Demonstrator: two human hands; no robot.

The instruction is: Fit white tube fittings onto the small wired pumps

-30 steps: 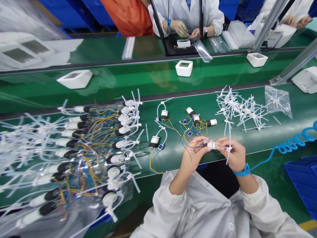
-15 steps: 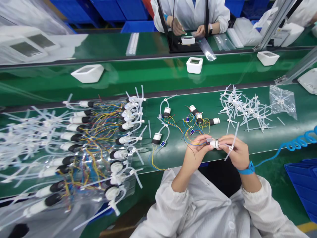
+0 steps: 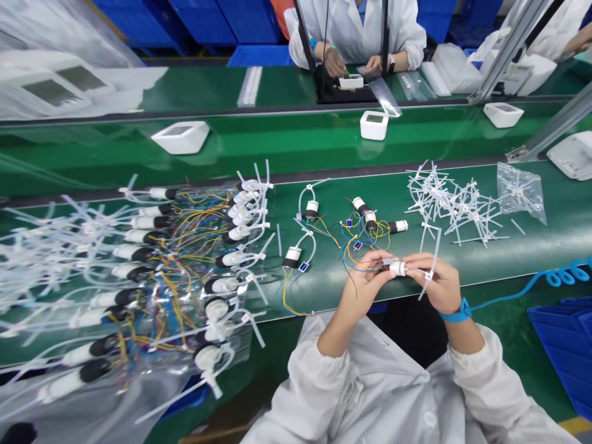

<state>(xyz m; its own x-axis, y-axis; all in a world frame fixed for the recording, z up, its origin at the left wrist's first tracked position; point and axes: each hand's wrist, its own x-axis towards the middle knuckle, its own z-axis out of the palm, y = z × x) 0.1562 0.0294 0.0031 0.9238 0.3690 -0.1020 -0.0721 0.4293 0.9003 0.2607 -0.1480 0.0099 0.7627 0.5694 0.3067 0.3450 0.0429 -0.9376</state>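
My left hand (image 3: 365,280) and my right hand (image 3: 437,283) meet over the near edge of the green bench (image 3: 509,259). Between their fingertips they pinch a small white cylindrical pump (image 3: 398,267) with coloured wires trailing left. My right hand also grips a white cable tie (image 3: 431,262) that sticks up and down past its fingers. A few loose pumps with wires (image 3: 365,222) lie just beyond my hands. A heap of white cable ties (image 3: 453,203) lies to the right.
Rows of wired pumps with clear tubing on plastic film (image 3: 176,265) fill the left. A clear bag (image 3: 520,191) and a blue coiled cord (image 3: 562,274) sit right. White housings (image 3: 374,124) ride the conveyor; a person in white (image 3: 356,31) works opposite. Blue bin (image 3: 568,345) at right.
The view shifted slightly; my hands stay together on the pump, with the cable tie tilted a little differently. The white housings on the conveyor have moved to the right.
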